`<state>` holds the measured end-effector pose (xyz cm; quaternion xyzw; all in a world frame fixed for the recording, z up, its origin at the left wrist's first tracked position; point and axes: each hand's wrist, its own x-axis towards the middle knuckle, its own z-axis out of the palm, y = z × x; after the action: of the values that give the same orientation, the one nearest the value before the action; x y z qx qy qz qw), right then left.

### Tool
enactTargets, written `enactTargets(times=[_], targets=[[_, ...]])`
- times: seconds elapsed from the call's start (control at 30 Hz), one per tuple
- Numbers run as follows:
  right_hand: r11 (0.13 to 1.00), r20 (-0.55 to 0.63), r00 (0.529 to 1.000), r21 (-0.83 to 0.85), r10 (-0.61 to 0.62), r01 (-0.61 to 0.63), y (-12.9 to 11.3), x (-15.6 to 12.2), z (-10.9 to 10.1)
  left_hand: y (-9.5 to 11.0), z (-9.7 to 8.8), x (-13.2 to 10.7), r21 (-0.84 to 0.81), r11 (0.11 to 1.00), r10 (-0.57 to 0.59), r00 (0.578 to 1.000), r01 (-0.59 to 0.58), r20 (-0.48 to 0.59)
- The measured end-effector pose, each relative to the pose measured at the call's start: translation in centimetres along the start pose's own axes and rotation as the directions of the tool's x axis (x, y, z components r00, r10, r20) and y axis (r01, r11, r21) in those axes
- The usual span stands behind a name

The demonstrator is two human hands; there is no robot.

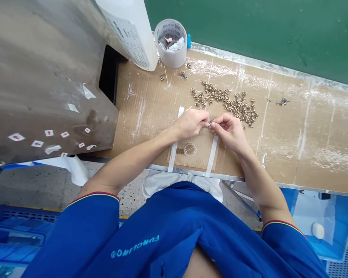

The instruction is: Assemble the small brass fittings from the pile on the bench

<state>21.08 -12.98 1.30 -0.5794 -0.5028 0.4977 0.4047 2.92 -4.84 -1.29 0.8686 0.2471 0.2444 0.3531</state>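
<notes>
With the left hand (190,124) and right hand (231,130) close together, we pinch a small part (210,122) between the two, over the cardboard (290,154), beside the pile of brass-coloured pieces (243,110). We judge the step in hand to be fine two-handed handling; the next move calls for steady, light fingertip control.

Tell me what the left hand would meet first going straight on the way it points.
Beyond the small part at its fingertips, the left hand would likely meet the right hand first; depth is hard to judge from this one view.
</notes>
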Motion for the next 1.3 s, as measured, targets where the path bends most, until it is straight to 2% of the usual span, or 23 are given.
enactTargets(times=[0.2,0.33,0.43,0.53,0.7,0.83,0.9,1.1,1.3], targets=[[0.998,0.066,0.998,0.06,0.01,-0.014,-0.3,0.2,-0.5,-0.1,0.0,-0.1,-0.097,0.994,0.055,0.998,-0.054,0.011],[0.997,-0.057,0.998,0.074,-0.025,0.029,-0.3,0.2,0.0,0.3,0.2,-0.3,-0.093,0.995,0.03,0.993,-0.04,-0.113],[0.997,-0.118,0.993,0.075,-0.013,0.022,-0.2,0.2,0.5,0.2,0.2,-0.4,-0.022,0.998,0.061,0.985,-0.065,-0.161],[0.996,-0.115,0.993,0.091,0.018,-0.008,-0.1,0.2,0.7,-0.1,0.1,-0.6,0.082,0.992,0.108,0.984,-0.098,-0.143],[0.99,-0.053,0.996,0.122,0.07,-0.064,-0.6,0.2,0.2,0.1,0.0,-0.7,0.272,0.956,0.134,0.989,-0.112,-0.062],[0.99,0.021,0.996,0.115,0.085,-0.087,-0.8,0.5,-0.3,0.6,0.0,-0.8,0.328,0.937,0.139,0.99,-0.12,-0.037],[0.992,0.036,0.997,0.1,0.073,-0.077,-0.7,0.5,-0.4,0.8,0.1,-0.8,0.285,0.952,0.127,0.991,-0.111,-0.041],[1.0,0.016,1.0,0.023,0.014,-0.015,-0.3,0.3,-0.1,0.7,0.1,-0.8,0.023,1.0,0.021,0.998,-0.019,-0.066],[0.999,-0.036,0.999,0.02,-0.026,0.027,0.0,0.3,0.2,0.5,-0.4,-0.4,-0.06,0.998,-0.038,0.999,0.036,-0.037]])
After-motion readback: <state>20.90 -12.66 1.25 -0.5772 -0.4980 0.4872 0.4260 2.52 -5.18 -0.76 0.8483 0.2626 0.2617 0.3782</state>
